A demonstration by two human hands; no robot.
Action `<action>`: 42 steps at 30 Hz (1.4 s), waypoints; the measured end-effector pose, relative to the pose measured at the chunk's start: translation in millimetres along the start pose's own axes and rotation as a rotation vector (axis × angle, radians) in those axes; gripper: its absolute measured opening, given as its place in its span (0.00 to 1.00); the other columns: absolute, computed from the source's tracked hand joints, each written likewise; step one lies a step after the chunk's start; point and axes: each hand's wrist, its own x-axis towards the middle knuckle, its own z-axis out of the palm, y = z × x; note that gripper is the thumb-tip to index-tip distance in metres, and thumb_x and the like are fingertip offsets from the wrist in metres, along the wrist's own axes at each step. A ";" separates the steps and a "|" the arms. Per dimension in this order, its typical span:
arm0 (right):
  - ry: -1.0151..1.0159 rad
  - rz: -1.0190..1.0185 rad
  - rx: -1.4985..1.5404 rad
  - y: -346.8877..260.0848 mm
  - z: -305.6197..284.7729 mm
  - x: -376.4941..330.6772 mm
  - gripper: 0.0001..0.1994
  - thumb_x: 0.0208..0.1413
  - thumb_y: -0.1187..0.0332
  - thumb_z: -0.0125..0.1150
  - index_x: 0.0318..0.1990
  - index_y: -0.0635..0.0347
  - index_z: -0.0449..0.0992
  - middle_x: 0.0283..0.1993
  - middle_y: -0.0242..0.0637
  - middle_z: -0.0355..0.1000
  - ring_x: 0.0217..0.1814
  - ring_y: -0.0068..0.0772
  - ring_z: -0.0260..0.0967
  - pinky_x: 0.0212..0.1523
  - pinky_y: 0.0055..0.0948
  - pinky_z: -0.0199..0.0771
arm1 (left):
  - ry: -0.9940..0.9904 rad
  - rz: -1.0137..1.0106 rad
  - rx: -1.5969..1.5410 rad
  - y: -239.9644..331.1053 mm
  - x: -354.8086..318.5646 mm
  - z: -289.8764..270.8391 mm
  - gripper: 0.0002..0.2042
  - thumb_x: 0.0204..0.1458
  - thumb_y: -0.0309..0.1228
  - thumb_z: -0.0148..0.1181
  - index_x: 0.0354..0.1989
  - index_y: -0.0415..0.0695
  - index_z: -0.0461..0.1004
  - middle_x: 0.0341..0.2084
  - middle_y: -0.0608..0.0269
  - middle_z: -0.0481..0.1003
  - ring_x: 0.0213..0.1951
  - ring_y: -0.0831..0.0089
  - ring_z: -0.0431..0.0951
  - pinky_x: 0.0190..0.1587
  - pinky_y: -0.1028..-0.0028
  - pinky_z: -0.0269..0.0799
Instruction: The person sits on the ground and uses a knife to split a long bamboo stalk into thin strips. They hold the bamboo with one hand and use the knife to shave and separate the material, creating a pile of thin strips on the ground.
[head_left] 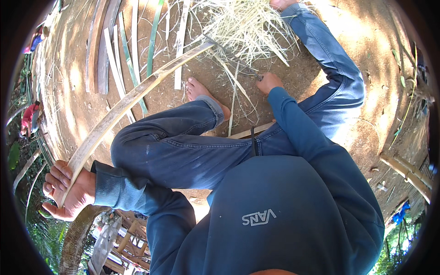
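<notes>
Brown earth ground (382,85) spreads beneath the seated person's jeans-clad legs (183,158); a heap of pale shavings (247,30) lies beyond them, beside the right foot; the long pale strip (117,112) slants over the left knee, its far end at the heap's near edge; flat boards (108,46) and narrower green strips (154,39) lie on the ground at the upper left; the left hand (68,188) is grasping the strip's near end, fingers curled around it; the right hand (269,83) is clenched round the end of a thin dark blade (245,67), which reaches to the strip's far end.
</notes>
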 end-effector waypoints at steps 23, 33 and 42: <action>0.073 -0.598 0.369 -118.5 -22.0 -128.0 0.11 0.46 0.63 0.59 0.25 0.63 0.74 0.19 0.48 0.69 0.23 0.54 0.69 0.27 0.42 0.69 | 0.274 0.114 0.440 12.0 10.4 20.6 0.26 0.40 0.58 0.64 0.20 0.49 0.61 0.12 0.74 0.61 0.17 0.80 0.63 0.23 0.77 0.64; 0.051 -0.502 0.297 -86.1 -18.9 -102.4 0.11 0.45 0.62 0.59 0.26 0.62 0.75 0.20 0.48 0.70 0.24 0.52 0.70 0.29 0.44 0.70 | 0.268 0.106 0.440 12.1 10.8 25.4 0.26 0.43 0.57 0.63 0.15 0.51 0.59 0.10 0.74 0.59 0.16 0.79 0.62 0.21 0.78 0.62; -0.053 -0.227 0.106 -50.7 -6.2 -50.0 0.17 0.45 0.59 0.60 0.37 0.63 0.79 0.34 0.54 0.75 0.38 0.51 0.74 0.43 0.43 0.73 | 0.310 0.109 0.392 7.5 12.6 19.4 0.25 0.41 0.54 0.66 0.17 0.50 0.60 0.11 0.73 0.60 0.16 0.80 0.62 0.21 0.78 0.62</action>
